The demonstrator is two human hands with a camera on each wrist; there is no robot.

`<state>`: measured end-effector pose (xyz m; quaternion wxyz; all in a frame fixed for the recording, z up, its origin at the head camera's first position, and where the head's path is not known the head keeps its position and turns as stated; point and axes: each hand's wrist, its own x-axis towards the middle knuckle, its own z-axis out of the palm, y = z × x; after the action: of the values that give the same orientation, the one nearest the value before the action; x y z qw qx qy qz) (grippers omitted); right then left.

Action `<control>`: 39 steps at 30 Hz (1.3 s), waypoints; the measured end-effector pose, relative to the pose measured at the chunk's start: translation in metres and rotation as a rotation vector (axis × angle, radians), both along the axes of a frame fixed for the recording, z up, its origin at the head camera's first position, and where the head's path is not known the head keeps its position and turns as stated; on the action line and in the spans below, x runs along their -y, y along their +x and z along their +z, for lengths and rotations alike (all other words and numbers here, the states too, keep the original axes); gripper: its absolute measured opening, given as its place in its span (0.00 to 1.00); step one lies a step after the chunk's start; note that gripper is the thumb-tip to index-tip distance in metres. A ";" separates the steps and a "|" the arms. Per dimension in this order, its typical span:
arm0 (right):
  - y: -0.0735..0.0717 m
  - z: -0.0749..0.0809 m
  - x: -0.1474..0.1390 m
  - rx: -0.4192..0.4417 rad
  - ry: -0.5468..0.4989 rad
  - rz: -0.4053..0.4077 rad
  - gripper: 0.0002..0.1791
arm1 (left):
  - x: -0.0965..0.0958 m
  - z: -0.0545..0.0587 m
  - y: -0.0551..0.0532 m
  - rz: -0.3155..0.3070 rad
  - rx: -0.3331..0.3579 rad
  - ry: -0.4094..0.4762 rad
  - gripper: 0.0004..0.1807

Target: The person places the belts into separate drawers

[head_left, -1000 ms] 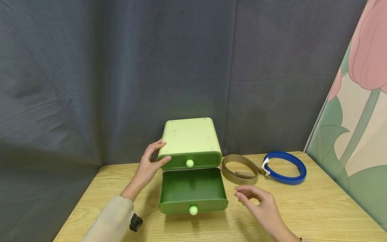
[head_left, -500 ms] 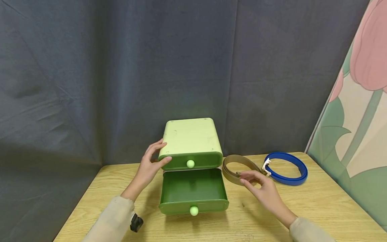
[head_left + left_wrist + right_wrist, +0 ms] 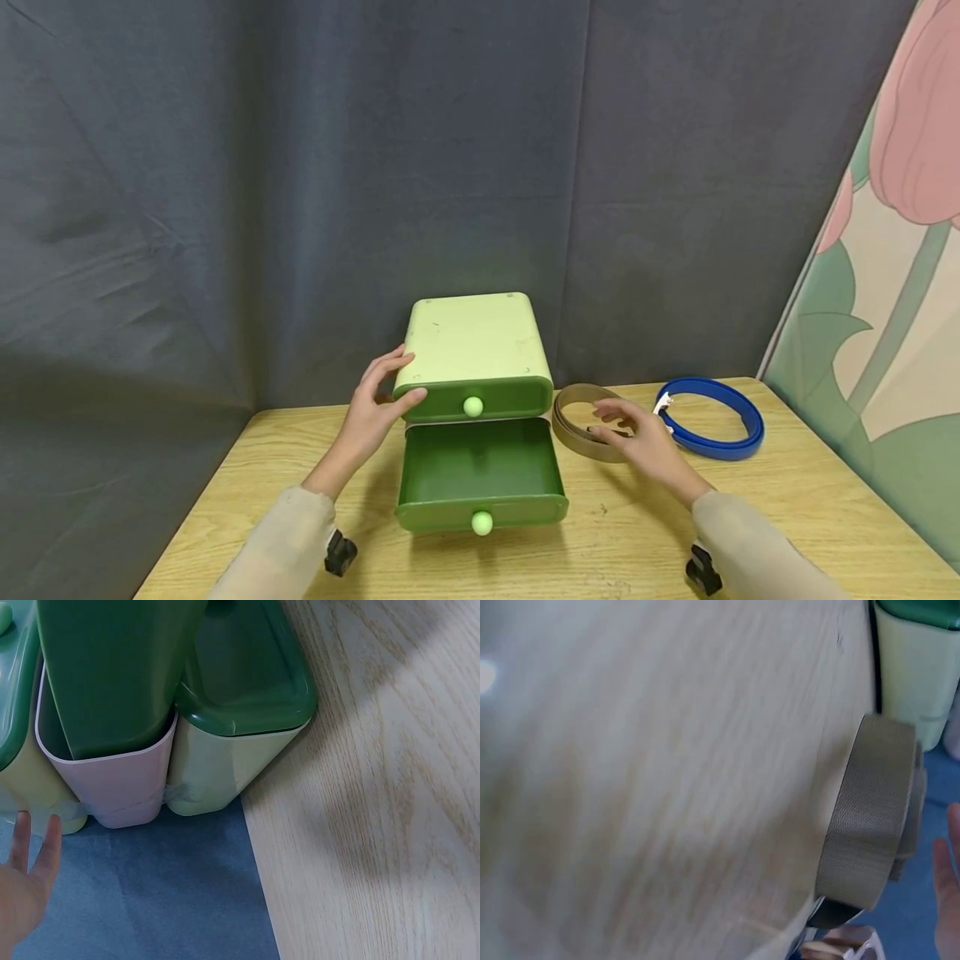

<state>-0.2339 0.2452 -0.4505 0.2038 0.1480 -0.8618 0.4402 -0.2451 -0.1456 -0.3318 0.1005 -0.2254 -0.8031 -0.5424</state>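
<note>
A small drawer cabinet (image 3: 472,337) with a pale green top stands on the table. Its upper drawer is closed, while the green drawer (image 3: 480,462) below, in a pink section, is pulled out and bare inside. My left hand (image 3: 367,417) rests on the cabinet's upper left corner, thumb at the front and fingers along the top edge and side. My right hand (image 3: 648,442) is over a coiled brown belt (image 3: 572,437), fingers loosely bent with nothing between them. In the right wrist view the belt's ribbed strap (image 3: 870,814) stands on edge, fingers beside it.
Right of the brown belt lies a coiled blue belt (image 3: 720,448) with a white buckle, partly behind my right hand. A dark curtain (image 3: 480,167) hangs at the table's back edge, and a flower-patterned panel (image 3: 892,333) borders the right side.
My right hand has moved away from beside the open drawer, up and to the right, over the brown belt. The left hand and the cabinet have stayed put.
</note>
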 end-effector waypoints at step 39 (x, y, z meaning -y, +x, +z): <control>-0.017 0.012 -0.010 0.180 0.186 0.140 0.18 | 0.001 -0.005 -0.004 -0.015 -0.001 0.010 0.29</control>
<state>-0.2511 0.2548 -0.4384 0.0801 0.1859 -0.9012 0.3831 -0.2487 -0.1464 -0.3365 0.0981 -0.2313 -0.7986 -0.5469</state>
